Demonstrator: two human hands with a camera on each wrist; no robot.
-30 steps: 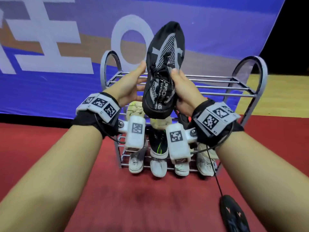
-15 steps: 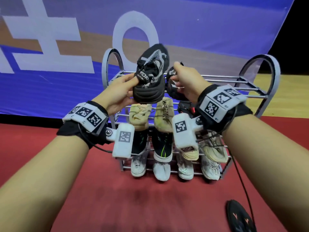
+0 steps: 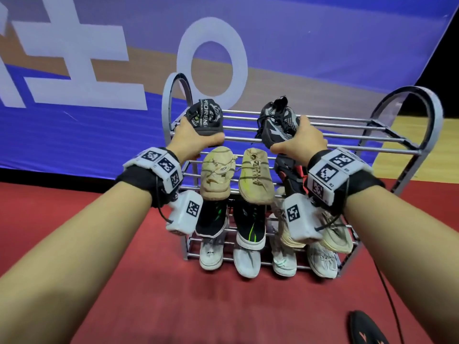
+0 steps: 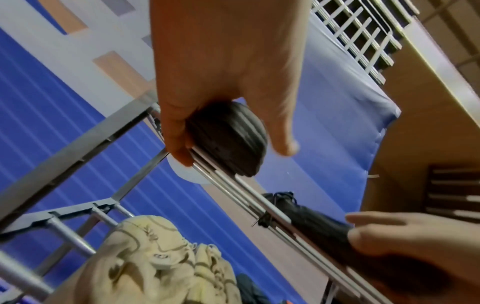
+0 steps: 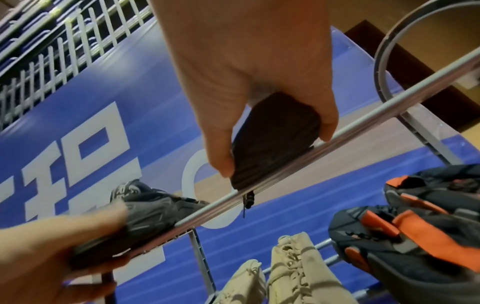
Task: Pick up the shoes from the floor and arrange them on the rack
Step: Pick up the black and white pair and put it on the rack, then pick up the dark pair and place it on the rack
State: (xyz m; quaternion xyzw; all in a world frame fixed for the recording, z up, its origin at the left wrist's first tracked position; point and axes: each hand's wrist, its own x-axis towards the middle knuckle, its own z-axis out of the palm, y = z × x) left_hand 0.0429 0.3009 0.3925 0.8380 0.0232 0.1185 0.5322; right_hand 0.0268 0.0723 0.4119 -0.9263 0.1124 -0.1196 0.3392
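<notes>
A grey metal shoe rack [image 3: 387, 139] stands on the red floor. My left hand [image 3: 191, 142] grips the heel of a black shoe [image 3: 206, 117] resting on the top shelf at its left end; in the left wrist view its heel [image 4: 228, 139] sits between thumb and fingers of that hand [image 4: 223, 82]. My right hand [image 3: 300, 142] grips the heel of the matching black and grey knit shoe [image 3: 278, 122] near the middle of the top shelf. In the right wrist view that heel [image 5: 272, 142] touches the front bar under my right hand [image 5: 259, 72].
Beige shoes [image 3: 218, 172], black and orange shoes [image 5: 405, 236], black-green shoes [image 3: 249, 219] and white shoes [image 3: 211, 254] fill the lower shelves. Another black shoe [image 3: 367, 328] lies on the floor at lower right. A blue banner [image 3: 74, 120] hangs close behind the rack.
The two black shoes, held together high above the rack a second ago, have been separated and lowered onto the top shelf, one in each hand.
</notes>
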